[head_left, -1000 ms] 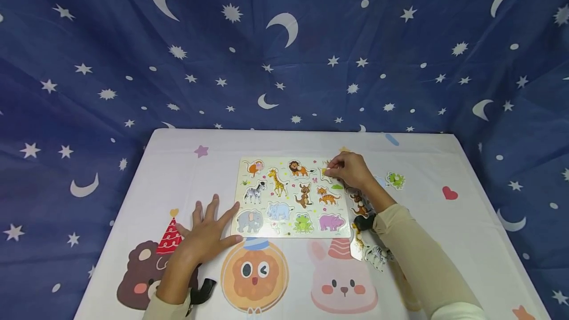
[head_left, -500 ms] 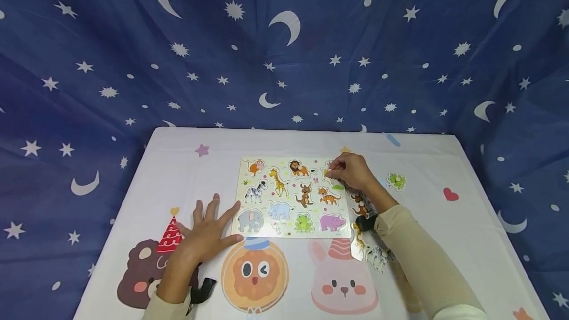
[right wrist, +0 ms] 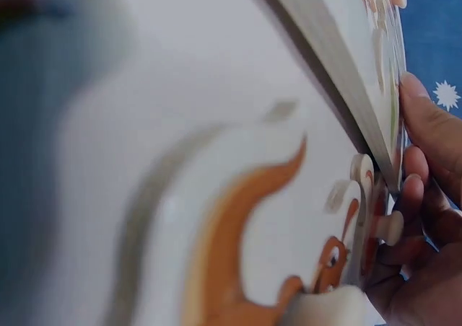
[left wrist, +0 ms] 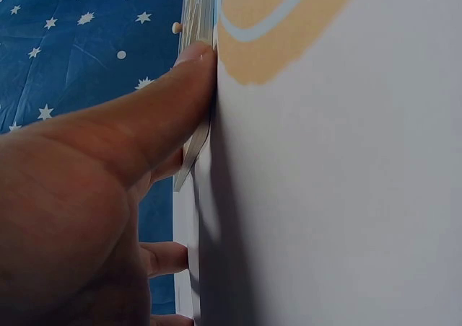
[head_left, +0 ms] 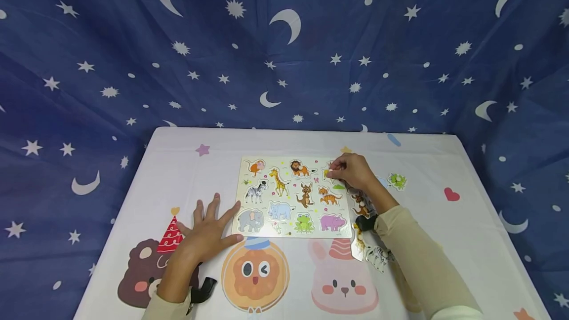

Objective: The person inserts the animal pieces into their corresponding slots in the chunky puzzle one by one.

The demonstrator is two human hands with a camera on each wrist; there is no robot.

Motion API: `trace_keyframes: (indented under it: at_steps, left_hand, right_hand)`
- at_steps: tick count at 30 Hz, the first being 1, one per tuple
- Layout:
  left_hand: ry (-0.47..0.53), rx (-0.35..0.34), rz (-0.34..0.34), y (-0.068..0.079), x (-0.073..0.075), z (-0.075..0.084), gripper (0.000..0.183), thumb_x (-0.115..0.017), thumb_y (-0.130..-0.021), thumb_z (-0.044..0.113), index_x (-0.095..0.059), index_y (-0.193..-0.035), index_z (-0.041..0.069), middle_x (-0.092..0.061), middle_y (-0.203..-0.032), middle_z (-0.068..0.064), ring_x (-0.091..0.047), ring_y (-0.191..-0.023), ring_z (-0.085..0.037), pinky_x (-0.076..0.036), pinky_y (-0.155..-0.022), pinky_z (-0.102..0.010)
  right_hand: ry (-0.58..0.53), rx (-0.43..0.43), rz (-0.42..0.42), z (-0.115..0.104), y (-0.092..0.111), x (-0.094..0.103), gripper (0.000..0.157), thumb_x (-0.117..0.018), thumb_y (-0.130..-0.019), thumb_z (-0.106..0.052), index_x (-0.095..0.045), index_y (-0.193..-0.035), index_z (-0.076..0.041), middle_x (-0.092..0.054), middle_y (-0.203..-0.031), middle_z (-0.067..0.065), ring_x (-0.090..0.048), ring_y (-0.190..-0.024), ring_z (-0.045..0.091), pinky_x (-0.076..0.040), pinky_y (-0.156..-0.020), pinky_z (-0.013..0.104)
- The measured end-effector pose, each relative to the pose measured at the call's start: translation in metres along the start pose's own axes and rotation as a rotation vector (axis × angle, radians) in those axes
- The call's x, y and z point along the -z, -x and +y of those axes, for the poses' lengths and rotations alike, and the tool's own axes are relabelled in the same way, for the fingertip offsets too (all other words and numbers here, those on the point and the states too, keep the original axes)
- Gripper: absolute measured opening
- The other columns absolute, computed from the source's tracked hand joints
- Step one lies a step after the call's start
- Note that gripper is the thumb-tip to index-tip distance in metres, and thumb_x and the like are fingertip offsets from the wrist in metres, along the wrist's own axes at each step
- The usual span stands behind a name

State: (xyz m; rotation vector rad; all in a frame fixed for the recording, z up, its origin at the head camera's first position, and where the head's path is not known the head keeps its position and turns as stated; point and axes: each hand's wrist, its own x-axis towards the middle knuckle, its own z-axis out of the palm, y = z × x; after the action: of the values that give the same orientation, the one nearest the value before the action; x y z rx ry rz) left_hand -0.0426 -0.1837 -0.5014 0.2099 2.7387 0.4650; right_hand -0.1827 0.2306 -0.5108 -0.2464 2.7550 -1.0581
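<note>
A flat animal puzzle board (head_left: 277,231) lies mid-table. My left hand (head_left: 205,236) is spread at its left side, with the index finger and thumb at the edge; the left wrist view shows the thumb (left wrist: 162,117) alongside the board's rim. Over the top right corner, my right hand (head_left: 353,171) pinches a yellow animal puzzle piece (head_left: 326,174) with thumb and index finger, partly covering it. In the right wrist view the thumb (right wrist: 433,128) is right at the board's face. A lion (head_left: 300,168) and a monkey (head_left: 256,167) sit in the upper row.
Loose knobbed pieces lie right of the board: a frog (head_left: 397,180), a kangaroo (head_left: 359,205), a giraffe (head_left: 358,245) and a zebra (head_left: 378,259). My right forearm (head_left: 422,258) passes over some of them. A starry blue cloth (head_left: 311,63) hangs behind the table.
My right fingertips have shifted very slightly at the board's top right corner, and a bit more of the yellow animal shows there. My left hand stays in place.
</note>
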Motion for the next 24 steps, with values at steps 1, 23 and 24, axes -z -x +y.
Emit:
trace_keyframes:
  at_steps: [1,23,24]
  left_hand:
    - [0.001,-0.001,0.002,0.000,0.000,0.000,0.085,-0.073,-0.085,0.060,-0.037,-0.158,0.036,-0.008,-0.170,-0.025,0.002,-0.147,-0.068,0.005,-0.086,-0.097]
    - [0.009,0.004,-0.007,0.000,0.001,0.002,0.085,-0.073,-0.085,0.060,-0.036,-0.159,0.037,-0.007,-0.170,-0.024,0.003,-0.148,-0.067,0.006,-0.087,-0.097]
    - [0.008,0.003,-0.010,0.001,0.002,0.002,0.085,-0.072,-0.086,0.060,-0.036,-0.159,0.037,-0.007,-0.170,-0.024,0.003,-0.148,-0.067,0.006,-0.087,-0.096]
  right_hand:
    - [-0.006,-0.003,-0.002,-0.001,0.000,0.001,0.017,-0.084,-0.085,-0.023,-0.078,-0.094,-0.010,-0.066,-0.090,0.007,-0.057,-0.073,0.019,-0.050,-0.063,0.031]
    - [-0.048,-0.058,0.037,0.031,0.033,0.045,0.022,-0.080,-0.089,-0.031,-0.078,-0.106,-0.016,-0.071,-0.101,0.006,-0.064,-0.089,0.021,-0.054,-0.076,0.034]
    - [-0.032,-0.060,0.030,0.034,0.035,0.045,0.022,-0.081,-0.089,-0.032,-0.079,-0.105,-0.017,-0.071,-0.101,0.005,-0.063,-0.088,0.020,-0.054,-0.076,0.034]
